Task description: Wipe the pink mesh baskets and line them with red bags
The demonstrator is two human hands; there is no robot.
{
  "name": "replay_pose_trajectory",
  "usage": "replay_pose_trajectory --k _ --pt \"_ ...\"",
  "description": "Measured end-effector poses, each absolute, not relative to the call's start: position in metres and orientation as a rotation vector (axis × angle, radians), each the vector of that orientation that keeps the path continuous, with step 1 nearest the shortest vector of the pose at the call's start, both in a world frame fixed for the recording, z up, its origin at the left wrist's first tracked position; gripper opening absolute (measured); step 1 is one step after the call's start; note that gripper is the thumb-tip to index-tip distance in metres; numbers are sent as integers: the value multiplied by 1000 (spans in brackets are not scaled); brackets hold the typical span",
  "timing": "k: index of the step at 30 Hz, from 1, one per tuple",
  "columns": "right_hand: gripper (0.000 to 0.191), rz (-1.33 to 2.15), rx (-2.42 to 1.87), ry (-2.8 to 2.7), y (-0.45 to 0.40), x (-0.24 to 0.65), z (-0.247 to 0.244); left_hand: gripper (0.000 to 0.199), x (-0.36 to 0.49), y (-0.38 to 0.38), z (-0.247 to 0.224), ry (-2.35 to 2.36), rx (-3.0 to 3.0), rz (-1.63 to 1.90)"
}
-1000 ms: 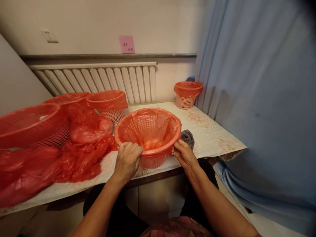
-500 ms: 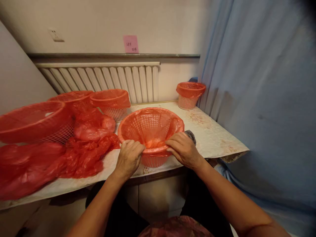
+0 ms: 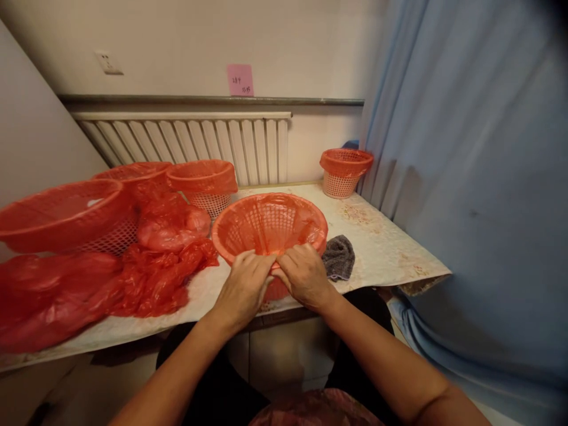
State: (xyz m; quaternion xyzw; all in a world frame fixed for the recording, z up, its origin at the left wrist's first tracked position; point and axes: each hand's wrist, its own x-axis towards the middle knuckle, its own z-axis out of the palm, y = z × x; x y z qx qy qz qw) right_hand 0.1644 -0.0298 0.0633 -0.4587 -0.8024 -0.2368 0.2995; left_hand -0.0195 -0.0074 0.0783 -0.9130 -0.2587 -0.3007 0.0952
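From my remote view, I have the left hand [image 3: 243, 287] and right hand [image 3: 306, 275] close together, both clamped on the near rim of the perforated plastic basket [image 3: 277, 290]. It stands upright at the table's [image 3: 377, 254] front edge, within easy reach. I judge that this grip steadies it and traps the red bag liner [image 3: 270, 222] against the rim

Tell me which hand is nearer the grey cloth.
Right. The right hand grips the near rim of the basket, just left of the grey cloth; the left hand is farther left on that rim.
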Motion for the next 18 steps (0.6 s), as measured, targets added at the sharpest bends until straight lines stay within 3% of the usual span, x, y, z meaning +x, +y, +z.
replay_pose_trajectory --k 10,18 --pt "22 -220 -974 -2203 -35 192 81 23 -18 3 63 -838 -2562 -918" --pt "17 -325 -974 -2317 -7 243 68 23 -36 15 66 -771 -2620 -891"
